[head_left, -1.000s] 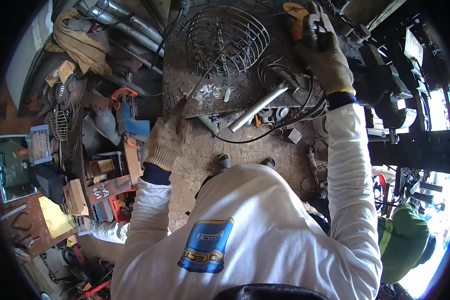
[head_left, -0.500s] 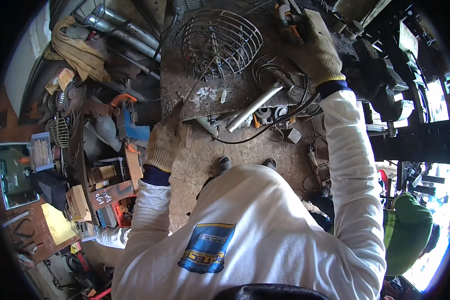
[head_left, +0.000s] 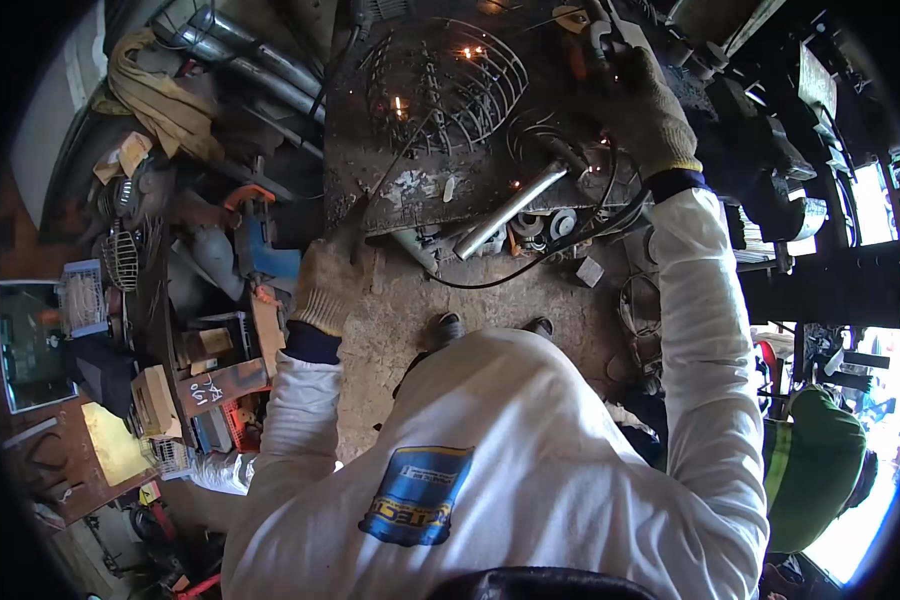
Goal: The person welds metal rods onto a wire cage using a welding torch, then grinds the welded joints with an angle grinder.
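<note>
My left hand (head_left: pixel 328 280), in a knitted work glove, is closed around the lower end of a thin metal rod (head_left: pixel 398 160). The rod slants up to a round wire cage (head_left: pixel 432 88) lying on the dark metal workbench (head_left: pixel 410 195). At the bench's far right, my gloved right hand (head_left: pixel 650 115) is closed around a grey-and-dark tool (head_left: pixel 600 38); its exact kind is hard to make out in the dimness. Small orange sparks (head_left: pixel 472 52) glow over the cage and the bench top.
A metal tube (head_left: pixel 510 212) lies across the bench's front edge, above a looping black cable (head_left: pixel 490 286). A bench vise (head_left: pixel 770 150) stands right. Crowded shelves with a blue power tool (head_left: pixel 265 245) are left. A person in green (head_left: pixel 815 470) is at lower right.
Glowing sparks have appeared over the bench and the cage, and the bench looks darker. My right hand has shifted slightly right and down; my left hand has hardly moved.
</note>
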`<state>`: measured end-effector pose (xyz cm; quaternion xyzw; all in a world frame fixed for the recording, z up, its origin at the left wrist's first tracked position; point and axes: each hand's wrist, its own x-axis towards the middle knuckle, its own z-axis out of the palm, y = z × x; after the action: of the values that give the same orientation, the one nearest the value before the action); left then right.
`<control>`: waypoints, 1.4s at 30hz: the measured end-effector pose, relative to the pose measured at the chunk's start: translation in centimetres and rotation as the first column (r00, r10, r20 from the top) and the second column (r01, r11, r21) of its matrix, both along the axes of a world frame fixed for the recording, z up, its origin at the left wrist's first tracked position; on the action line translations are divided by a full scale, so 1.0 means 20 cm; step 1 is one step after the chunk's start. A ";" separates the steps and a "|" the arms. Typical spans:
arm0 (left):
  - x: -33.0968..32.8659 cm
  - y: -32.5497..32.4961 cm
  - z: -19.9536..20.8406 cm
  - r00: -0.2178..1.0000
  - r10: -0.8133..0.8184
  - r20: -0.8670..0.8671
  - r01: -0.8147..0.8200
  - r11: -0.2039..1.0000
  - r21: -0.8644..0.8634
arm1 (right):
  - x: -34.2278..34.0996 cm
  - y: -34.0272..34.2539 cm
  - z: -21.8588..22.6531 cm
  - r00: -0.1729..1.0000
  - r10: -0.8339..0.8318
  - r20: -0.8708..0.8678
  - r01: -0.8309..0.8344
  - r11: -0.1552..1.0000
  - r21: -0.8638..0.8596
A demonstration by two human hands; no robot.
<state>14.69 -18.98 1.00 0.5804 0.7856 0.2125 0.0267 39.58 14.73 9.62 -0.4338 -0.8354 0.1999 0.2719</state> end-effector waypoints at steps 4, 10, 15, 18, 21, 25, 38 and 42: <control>0.00 0.02 0.00 0.999 0.030 0.011 -0.030 0.999 -0.042 | 0.04 0.07 -0.08 1.000 0.000 0.019 -0.002 0.992 0.122; 0.02 0.00 0.02 0.998 0.059 -0.005 -0.059 0.994 -0.088 | 0.02 0.06 -0.10 1.000 -0.007 0.009 0.006 0.991 0.133; -0.04 -0.02 -0.06 1.000 0.023 -0.015 -0.023 1.000 -0.006 | 0.04 0.05 -0.07 1.000 -0.017 0.019 0.013 0.982 0.187; -0.03 -0.01 -0.08 0.994 0.052 -0.096 -0.060 0.995 -0.082 | 0.01 0.00 -0.03 0.970 0.118 0.211 -0.171 0.951 0.257; -0.03 0.00 -0.07 0.997 0.074 0.011 -0.074 0.997 -0.024 | 0.00 0.10 -0.15 0.999 0.041 0.005 -0.041 0.994 0.097; -0.03 0.01 -0.08 0.997 0.061 -0.049 -0.059 0.997 0.044 | 0.00 0.07 -0.08 0.999 0.044 -0.011 -0.043 0.996 0.084; -0.03 -0.01 -0.10 0.996 0.088 0.016 -0.087 0.995 -0.055 | 0.18 -0.09 -0.21 0.970 0.043 -0.241 -0.007 0.989 0.148; -0.01 -0.02 -0.10 0.987 0.160 -0.004 -0.160 0.986 -0.049 | 0.43 -0.49 -0.24 0.883 -0.232 -0.408 0.271 0.962 0.040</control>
<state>14.39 -19.29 -0.91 0.5146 0.8348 0.1944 0.0239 48.25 4.98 4.86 -0.4750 -0.7076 0.2069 0.4805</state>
